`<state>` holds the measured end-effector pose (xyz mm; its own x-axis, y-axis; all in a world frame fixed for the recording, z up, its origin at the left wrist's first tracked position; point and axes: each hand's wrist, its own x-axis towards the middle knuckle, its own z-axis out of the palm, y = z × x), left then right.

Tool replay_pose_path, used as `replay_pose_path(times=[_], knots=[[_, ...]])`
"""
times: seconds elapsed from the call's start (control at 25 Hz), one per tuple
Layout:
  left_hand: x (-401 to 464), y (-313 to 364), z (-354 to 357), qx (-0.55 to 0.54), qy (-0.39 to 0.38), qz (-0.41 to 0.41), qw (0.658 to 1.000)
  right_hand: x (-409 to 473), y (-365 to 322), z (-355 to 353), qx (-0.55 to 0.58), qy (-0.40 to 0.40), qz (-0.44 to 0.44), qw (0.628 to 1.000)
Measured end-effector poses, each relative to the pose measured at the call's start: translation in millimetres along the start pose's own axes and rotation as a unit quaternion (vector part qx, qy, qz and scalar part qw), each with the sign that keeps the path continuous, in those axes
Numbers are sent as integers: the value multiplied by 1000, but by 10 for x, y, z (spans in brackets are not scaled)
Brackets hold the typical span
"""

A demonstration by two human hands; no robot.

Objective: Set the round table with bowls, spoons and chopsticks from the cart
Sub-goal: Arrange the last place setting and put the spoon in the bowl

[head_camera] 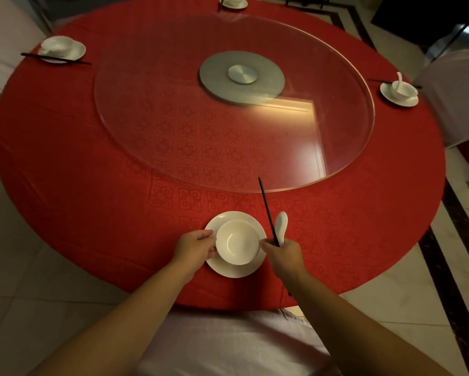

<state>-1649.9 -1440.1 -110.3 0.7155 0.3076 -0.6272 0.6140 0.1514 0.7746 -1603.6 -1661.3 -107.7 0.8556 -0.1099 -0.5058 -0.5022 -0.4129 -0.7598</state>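
A plain white bowl, round and empty, sits slightly off-centre on a white saucer plate at the near edge of the round table, which is draped in a red patterned cloth. The left hand curls against the bowl's left side, thumb at the rim and fingers reaching between bowl and plate. The right hand is closed around black chopsticks and a white ceramic spoon, both sticking up and away from the fist, just right of the bowl; its fingertips touch the bowl's right rim. Three other settings lie around the table: a far-left bowl on a plate with chopsticks in front, a right bowl holding a spoon, and a far bowl, whose contents are too cropped to tell. A glass turntable fills the middle.
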Motion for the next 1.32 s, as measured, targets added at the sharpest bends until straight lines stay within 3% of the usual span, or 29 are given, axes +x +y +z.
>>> replay_pose_path(times=[0.16, 0.52, 0.6, 0.68, 0.72, 0.84, 1.0, 1.08, 1.32], knots=[[14, -38, 30, -41, -29, -16, 999, 6, -27, 37, -12, 5, 1, 1000], [21, -56, -36, -50, -13, -16, 999, -23, -135, 86, 0, -18, -3, 1000], [-45, 44, -51, 0, 55, 13, 998, -25, -170, 51, 5, -18, -3, 1000], [-177, 193, -52, 95, 153, 99, 979, -31, -198, -1, 19, -18, 5, 1000], [-274, 271, -22, 115, 165, 142, 969, -28, -206, -36, 37, -22, 8, 999], [-578, 378, 232, 110, 45, 170, 978, -32, -225, -164, 87, -59, -11, 994], [-754, 264, 614, 153, -154, 30, 976, -58, -272, -276, 140, -140, -17, 980], [-718, 197, 708, 116, -220, -30, 968, -73, -271, -281, 149, -178, -22, 972], [-701, 124, 824, -17, -291, -74, 954, -146, -257, -368, 134, -232, -41, 963]])
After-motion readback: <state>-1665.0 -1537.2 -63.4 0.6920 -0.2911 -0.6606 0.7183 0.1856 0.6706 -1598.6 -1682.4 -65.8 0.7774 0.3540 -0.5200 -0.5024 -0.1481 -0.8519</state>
